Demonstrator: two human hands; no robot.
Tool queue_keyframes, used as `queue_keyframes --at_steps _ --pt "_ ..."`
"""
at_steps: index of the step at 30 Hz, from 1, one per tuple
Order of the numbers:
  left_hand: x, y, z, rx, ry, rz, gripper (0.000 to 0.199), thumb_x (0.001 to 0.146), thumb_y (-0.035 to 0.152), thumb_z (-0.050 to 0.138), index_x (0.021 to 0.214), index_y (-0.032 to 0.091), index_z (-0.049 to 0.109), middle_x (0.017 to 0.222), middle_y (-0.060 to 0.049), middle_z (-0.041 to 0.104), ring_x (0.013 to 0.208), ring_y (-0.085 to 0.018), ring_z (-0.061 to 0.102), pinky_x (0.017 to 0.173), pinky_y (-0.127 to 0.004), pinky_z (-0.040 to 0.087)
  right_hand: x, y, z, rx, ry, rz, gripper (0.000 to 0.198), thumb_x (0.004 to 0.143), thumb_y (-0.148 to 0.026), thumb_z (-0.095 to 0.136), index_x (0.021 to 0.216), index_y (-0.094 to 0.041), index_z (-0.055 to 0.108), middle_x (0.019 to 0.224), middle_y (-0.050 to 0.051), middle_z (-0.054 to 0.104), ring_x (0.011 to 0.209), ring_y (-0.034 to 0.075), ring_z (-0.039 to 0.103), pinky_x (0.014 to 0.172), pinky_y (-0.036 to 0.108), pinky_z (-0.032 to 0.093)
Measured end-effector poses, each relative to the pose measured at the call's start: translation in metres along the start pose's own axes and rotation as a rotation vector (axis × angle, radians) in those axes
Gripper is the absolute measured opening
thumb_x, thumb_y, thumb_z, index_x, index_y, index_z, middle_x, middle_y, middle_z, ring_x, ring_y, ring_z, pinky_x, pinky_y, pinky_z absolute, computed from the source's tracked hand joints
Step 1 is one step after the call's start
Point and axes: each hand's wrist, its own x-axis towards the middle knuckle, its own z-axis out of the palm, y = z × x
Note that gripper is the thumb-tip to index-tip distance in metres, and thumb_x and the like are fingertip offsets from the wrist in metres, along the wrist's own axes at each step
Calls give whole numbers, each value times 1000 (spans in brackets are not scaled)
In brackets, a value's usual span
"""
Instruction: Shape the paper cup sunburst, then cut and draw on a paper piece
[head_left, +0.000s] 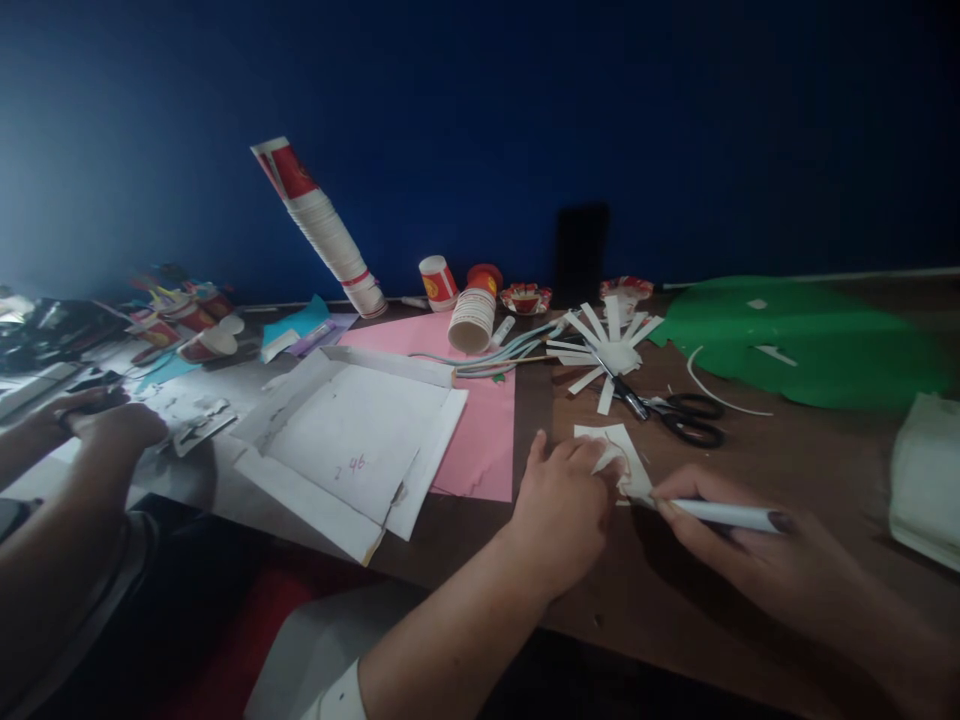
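Note:
My right hand (pixel 720 530) grips a white marker (pixel 724 514) with a dark end, its tip against a small white sheet of paper (pixel 634 455) on the brown table. My left hand (pixel 562 505) is on that sheet, fingers bent and pressing a small white paper cutout (pixel 611 458) onto it. A thin brownish line shows beside the cutout. Just beyond lie black-handled scissors (pixel 690 415), a dark pen (pixel 622 388) and a fan of white paper strips (pixel 611 345). The undersides of my left fingers are hidden.
An open white cardboard box lid (pixel 352 430) lies over a pink sheet (pixel 484 430). Behind stand a leaning stack of paper cups (pixel 326 235) and more cups (pixel 437 282). Green paper (pixel 795 340) lies at right. Another person's hands (pixel 120 430) are at far left.

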Motion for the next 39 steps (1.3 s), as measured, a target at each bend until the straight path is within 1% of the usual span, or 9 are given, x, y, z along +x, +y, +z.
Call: queue_keyframes --at_steps 5,9,16,21,25,30,34,39 --pt "0 -1 1 -14 5 3 36 105 26 42 134 23 63 145 -6 60 137 -26 51 122 -62 30 -1 2 1 -21 16 8 30 97 -52 50 83 -29 66 66 -3 68 57 17 59 59 28 46" --pt "0 -1 1 -16 7 1 36 105 26 42 135 23 62 146 -7 60 138 -25 50 123 -60 28 -2 3 2 -8 4 10 29 96 -51 51 84 -29 66 71 -3 70 60 17 61 60 29 46" --pt "0 -1 0 -21 -5 3 36 105 26 42 135 23 62 147 -7 59 138 -26 50 123 -61 29 -2 1 1 -14 -12 19 29 96 -51 51 84 -29 66 69 -4 68 59 16 60 59 28 45" --pt "0 0 -1 -13 -6 1 36 105 26 42 135 23 62 147 -6 59 138 -26 50 123 -61 29 -2 5 1 -22 3 6 28 96 -50 52 84 -29 66 70 -3 69 59 16 61 60 29 47" --pt "0 0 -1 -18 -7 1 36 106 26 42 134 23 63 146 -7 60 138 -26 50 123 -62 29 0 11 0 -8 -47 -14 30 97 -52 51 85 -29 67 69 -3 71 58 16 61 56 28 47" --pt "0 0 0 -19 -2 3 36 106 26 41 134 23 63 146 -6 60 138 -26 50 122 -63 30 0 12 -1 -2 -58 -10 29 96 -52 53 84 -30 67 68 -3 70 60 17 63 57 28 47" --pt "0 0 0 -27 -10 4 36 105 25 43 134 22 63 147 -6 59 138 -27 50 122 -63 29 0 6 0 7 -21 16 29 95 -52 53 84 -29 67 73 -3 72 63 18 64 61 28 48" --pt "0 0 0 -27 -11 3 36 104 25 43 135 23 63 148 -7 59 138 -26 50 123 -63 29 0 2 1 -7 1 31 29 95 -53 53 83 -30 67 71 -3 70 63 18 64 61 29 47"
